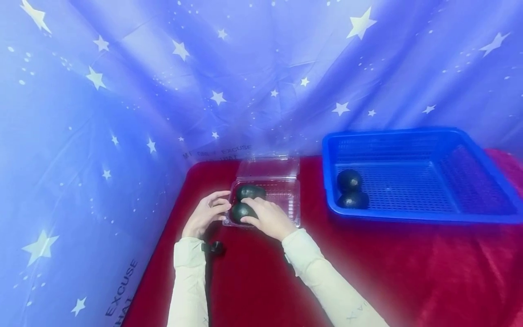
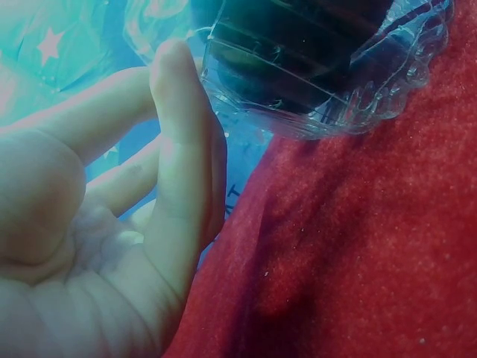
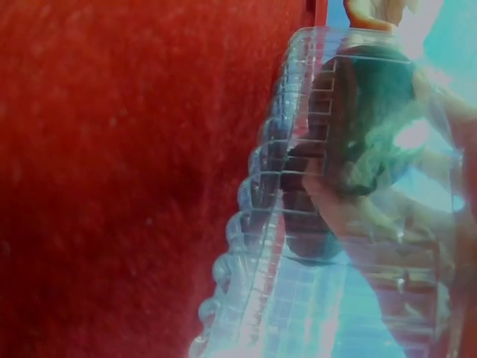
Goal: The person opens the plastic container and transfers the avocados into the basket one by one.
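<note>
A clear plastic clamshell box (image 1: 286, 204) lies with its lid (image 1: 267, 168) folded back. Two dark green avocados sit in its left part, a far avocado (image 1: 251, 191) and a near avocado (image 1: 243, 213). My right hand (image 1: 271, 220) reaches into the box and holds the near avocado between thumb and fingers. The right wrist view shows both through the ribbed wall, the larger avocado (image 3: 365, 112) in front. My left hand (image 1: 204, 213) is at the box's left side, fingertips against the edge. In the left wrist view its bent fingers (image 2: 182, 142) meet the clear wall.
On the right stands a blue plastic basket (image 1: 408, 217) holding two more avocados, one avocado (image 1: 349, 180) behind another avocado (image 1: 353, 200). Red cloth (image 1: 253, 272) covers the table. A blue star-patterned curtain (image 1: 261, 91) hangs behind and on the left.
</note>
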Demonstrator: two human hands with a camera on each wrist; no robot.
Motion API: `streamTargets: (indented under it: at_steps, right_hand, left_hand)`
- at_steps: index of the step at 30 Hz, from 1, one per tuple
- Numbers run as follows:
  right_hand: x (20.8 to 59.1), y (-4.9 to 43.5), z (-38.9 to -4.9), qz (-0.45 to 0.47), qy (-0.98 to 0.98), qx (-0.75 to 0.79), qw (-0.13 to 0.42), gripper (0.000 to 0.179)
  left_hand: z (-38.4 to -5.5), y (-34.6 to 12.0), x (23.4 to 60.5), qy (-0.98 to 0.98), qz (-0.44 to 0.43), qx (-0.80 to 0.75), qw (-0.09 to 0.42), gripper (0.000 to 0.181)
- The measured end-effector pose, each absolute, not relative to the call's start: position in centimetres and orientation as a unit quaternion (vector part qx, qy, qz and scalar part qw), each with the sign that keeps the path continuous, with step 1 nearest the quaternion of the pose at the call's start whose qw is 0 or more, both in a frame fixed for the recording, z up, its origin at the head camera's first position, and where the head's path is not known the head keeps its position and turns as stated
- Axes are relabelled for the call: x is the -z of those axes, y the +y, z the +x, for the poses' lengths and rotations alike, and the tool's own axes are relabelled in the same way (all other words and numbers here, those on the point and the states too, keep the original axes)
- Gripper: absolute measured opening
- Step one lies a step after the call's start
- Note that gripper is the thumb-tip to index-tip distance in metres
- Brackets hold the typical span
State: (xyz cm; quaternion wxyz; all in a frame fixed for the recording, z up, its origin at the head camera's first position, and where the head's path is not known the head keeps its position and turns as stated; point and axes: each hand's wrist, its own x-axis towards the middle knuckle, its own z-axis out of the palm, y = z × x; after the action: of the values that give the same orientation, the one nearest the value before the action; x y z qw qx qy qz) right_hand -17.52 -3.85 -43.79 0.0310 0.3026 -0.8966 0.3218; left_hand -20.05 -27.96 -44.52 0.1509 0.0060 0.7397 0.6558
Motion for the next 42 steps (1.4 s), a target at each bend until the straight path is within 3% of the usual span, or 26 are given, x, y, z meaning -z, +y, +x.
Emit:
streamTargets:
  at_steps: [15,42]
  right_hand:
    - [41.0,-2.3,-17.3,0.296,-0.897,-0.321,0.062,0.057]
    - [36.7,5.0,-17.1,0.252,-0.900,-0.336,0.118,0.055]
  left_hand:
    - [-19.8,-27.9,44.4,0.736,0.017,-0.660,0.152,0.055]
    - [-19.9,-28.0,44.5,0.738,0.012,-0.658,0.152,0.055]
